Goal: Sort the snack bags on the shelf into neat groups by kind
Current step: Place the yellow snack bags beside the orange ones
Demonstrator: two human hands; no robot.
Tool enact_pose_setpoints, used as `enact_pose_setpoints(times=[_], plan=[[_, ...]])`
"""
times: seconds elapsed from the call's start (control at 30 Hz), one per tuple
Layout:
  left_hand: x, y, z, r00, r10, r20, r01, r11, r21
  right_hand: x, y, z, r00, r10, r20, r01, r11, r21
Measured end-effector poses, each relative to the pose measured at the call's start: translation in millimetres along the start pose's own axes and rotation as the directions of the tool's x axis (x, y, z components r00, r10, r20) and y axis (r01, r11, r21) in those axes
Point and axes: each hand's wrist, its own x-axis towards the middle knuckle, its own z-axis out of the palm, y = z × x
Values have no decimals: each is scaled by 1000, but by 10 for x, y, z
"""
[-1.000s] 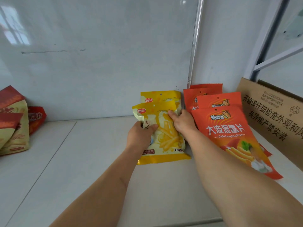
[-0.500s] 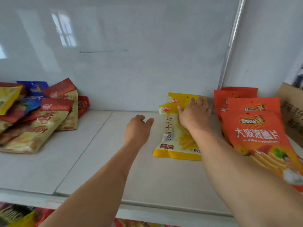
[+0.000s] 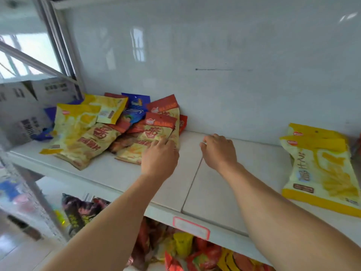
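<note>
A mixed heap of snack bags lies at the left of the white shelf (image 3: 214,192): yellow bags (image 3: 72,124), red-topped cream bags (image 3: 91,141) and a blue bag (image 3: 136,108). My left hand (image 3: 159,157) rests with its fingertips on the nearest red-topped cream bag (image 3: 154,133), fingers apart, not gripping it. Over the bare shelf in the middle, my right hand (image 3: 219,151) hovers loosely curled and holds nothing. Two stacked yellow fries bags (image 3: 320,167) lie at the right edge.
A glossy white wall (image 3: 214,55) backs the shelf. A metal upright (image 3: 60,45) and grey boxes (image 3: 23,112) stand at the left. More snack bags (image 3: 185,249) fill the lower shelf, under a red-framed label (image 3: 191,227) on the shelf's front edge.
My view has swung left. My right hand let go of the yellow fries bags and moved left. My left hand has reached the mixed heap and touches a red-topped bag.
</note>
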Motion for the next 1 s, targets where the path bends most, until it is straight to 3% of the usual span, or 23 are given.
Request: enact_pose_setpoints(times=[0.33, 0.6, 0.77, 1.0], plan=[[-24, -1779, -349, 998, -53, -43, 56, 996, 74, 372, -1916, 245, 996, -85, -8, 85, 984, 155], [361, -2654, -388, 974, -208, -90, 202, 977, -73, 972, -2833, 459, 994, -108, -16, 108, 955, 276], [778, -3170, -206, 902, -420, -102, 391, 894, -218, 1571, -3182, 794, 997, -80, -9, 78, 923, 378], [1326, -3808, 150, 776, -622, 105, 628, 746, -223, 2328, -3430, 1068, 998, -55, -21, 59, 948, 314]])
